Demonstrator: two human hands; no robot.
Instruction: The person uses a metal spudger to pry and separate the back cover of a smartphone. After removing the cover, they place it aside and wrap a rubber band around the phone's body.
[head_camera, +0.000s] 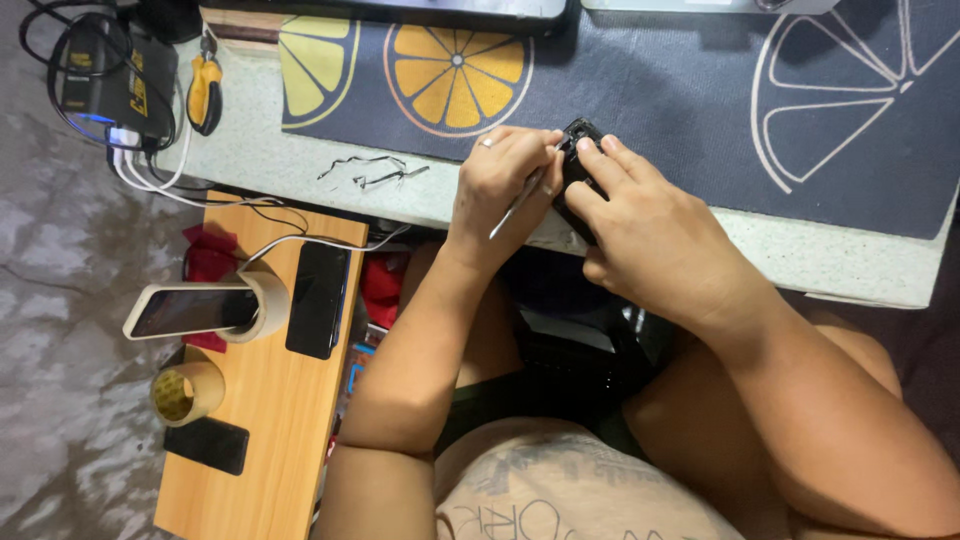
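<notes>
My left hand holds a thin silver tool, pen-like, with its tip against a small black device. A ring shows on one finger of that hand. My right hand grips the black device from the right and steadies it at the front edge of the speckled table. Most of the device is hidden under my fingers. Both hands sit close together, touching the same object.
A dark mat with citrus-slice prints covers the table. Small bent metal pieces lie left of my hands. A wooden board at lower left carries three phones and two tape rolls. A black charger with cables sits at top left.
</notes>
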